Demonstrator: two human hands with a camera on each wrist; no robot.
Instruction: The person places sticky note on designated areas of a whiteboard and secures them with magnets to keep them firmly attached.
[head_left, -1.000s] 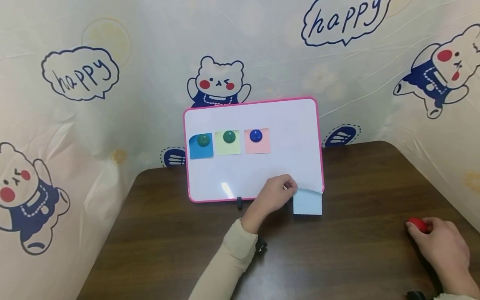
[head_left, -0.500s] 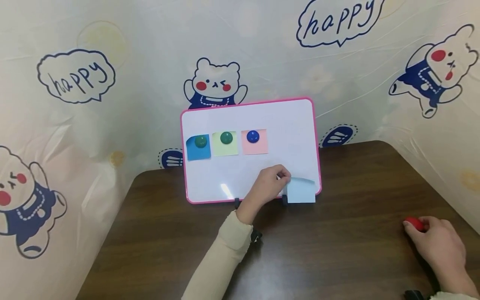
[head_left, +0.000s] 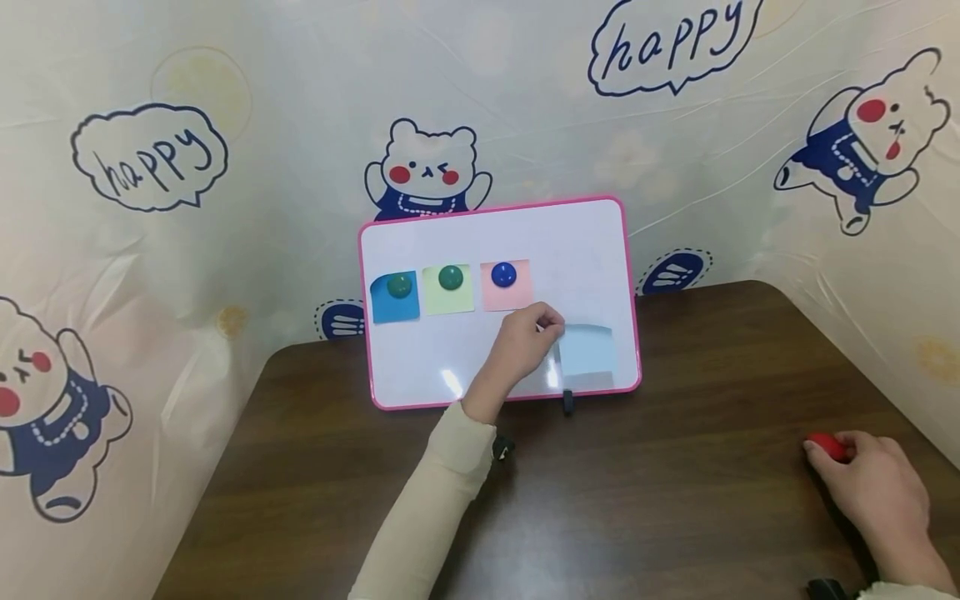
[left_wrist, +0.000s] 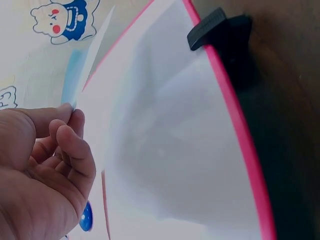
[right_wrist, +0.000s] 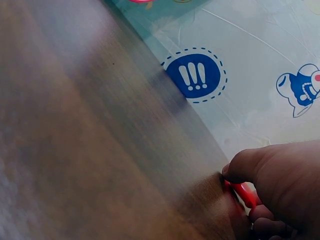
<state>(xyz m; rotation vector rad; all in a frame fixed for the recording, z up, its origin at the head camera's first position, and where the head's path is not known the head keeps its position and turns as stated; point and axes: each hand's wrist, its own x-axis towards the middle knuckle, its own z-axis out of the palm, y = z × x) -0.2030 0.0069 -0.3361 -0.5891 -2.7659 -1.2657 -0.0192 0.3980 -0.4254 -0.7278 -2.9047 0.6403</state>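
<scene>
My left hand (head_left: 522, 340) pinches a light blue sticky note (head_left: 587, 352) by its upper left corner. The note overlaps the lower right part of a pink-framed whiteboard (head_left: 577, 242); in the left wrist view the pale note (left_wrist: 75, 75) stands out at an angle from the board. Over at the right of the table, my right hand (head_left: 881, 483) grips a round red magnet (head_left: 827, 447) between thumb and fingers. The right wrist view shows the red magnet (right_wrist: 244, 194) partly hidden by the fingers.
Across the board hang a blue note (head_left: 393, 308) and a green note (head_left: 448, 302) under green magnets, and a pink note (head_left: 517, 293) under a blue magnet (head_left: 504, 275). A black foot (head_left: 567, 402) supports the board on the brown table (head_left: 660, 500). A printed curtain (head_left: 300, 167) stands behind.
My left hand has moved up and slightly left, raising the light blue note from the board's lower edge onto its white face. The right hand stays in place with the red magnet.
</scene>
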